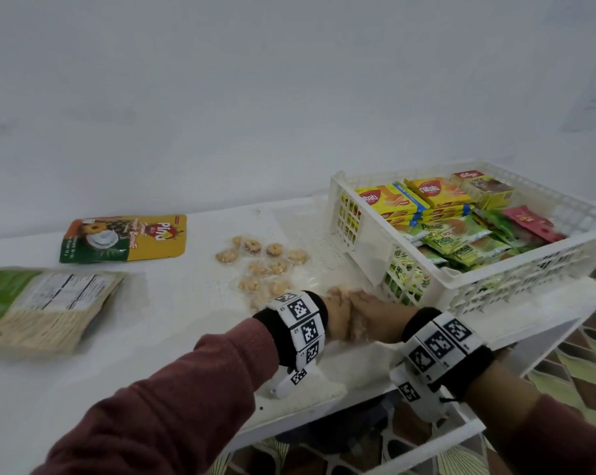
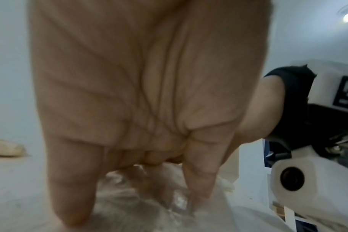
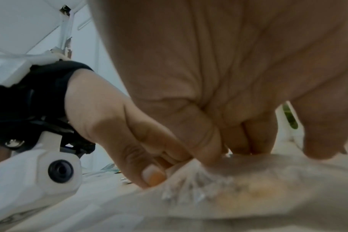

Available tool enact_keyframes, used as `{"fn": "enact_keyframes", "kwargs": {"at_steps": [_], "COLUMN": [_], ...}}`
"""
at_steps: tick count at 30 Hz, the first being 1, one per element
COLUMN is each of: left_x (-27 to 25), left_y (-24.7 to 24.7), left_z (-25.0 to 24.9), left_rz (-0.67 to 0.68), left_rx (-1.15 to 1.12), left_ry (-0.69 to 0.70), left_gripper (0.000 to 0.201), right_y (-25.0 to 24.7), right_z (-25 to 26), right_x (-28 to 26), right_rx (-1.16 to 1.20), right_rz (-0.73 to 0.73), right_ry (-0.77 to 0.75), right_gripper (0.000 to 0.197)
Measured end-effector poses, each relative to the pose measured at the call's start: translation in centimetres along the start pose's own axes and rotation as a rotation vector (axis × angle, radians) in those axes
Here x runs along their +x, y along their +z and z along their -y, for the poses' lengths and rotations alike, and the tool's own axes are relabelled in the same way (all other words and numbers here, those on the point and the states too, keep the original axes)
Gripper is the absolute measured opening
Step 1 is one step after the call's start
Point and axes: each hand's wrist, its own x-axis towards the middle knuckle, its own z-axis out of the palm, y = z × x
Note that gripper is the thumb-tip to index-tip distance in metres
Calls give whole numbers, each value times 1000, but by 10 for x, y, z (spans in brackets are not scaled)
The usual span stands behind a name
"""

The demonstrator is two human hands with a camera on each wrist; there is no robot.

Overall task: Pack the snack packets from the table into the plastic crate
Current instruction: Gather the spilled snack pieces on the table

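Clear-wrapped snack packet (image 3: 218, 185) pinched between left hand (image 1: 337, 311) and right hand (image 1: 372, 311) on desk (image 1: 173, 337). Both grips closed on it, beside white crate (image 1: 358, 234).

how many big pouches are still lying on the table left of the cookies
2. The yellow Pinu pouch lies flat at the back left of the table; the green and beige pouch lies nearer, at the left edge, partly cut off by the frame.

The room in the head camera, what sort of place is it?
Probably a home room, not a shop: a plain white table against a bare white wall, patterned floor tiles, one white plastic crate of snacks.
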Motion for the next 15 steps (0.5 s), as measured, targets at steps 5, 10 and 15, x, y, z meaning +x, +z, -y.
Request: {"fn": "enact_keyframes", "kwargs": {"at_steps": [5,10,15], "left_x": [-5,-17,-59], "left_y": [-5,-17,-28], "left_z": [4,16,83], "left_rz": [46,13,-298], "left_rx": [-55,-267,-546], "left_ry": [21,141,77], "left_gripper": [74,64,57], "right_y": [-3,-14,-30], "right_z": [8,7,40], "right_x": [-6,-3,-2], "right_rx": [-70,-104,-62], "right_rz": [20,86,-141], "right_ry": [1,-70,-94], "right_gripper": [60,57,74]}}
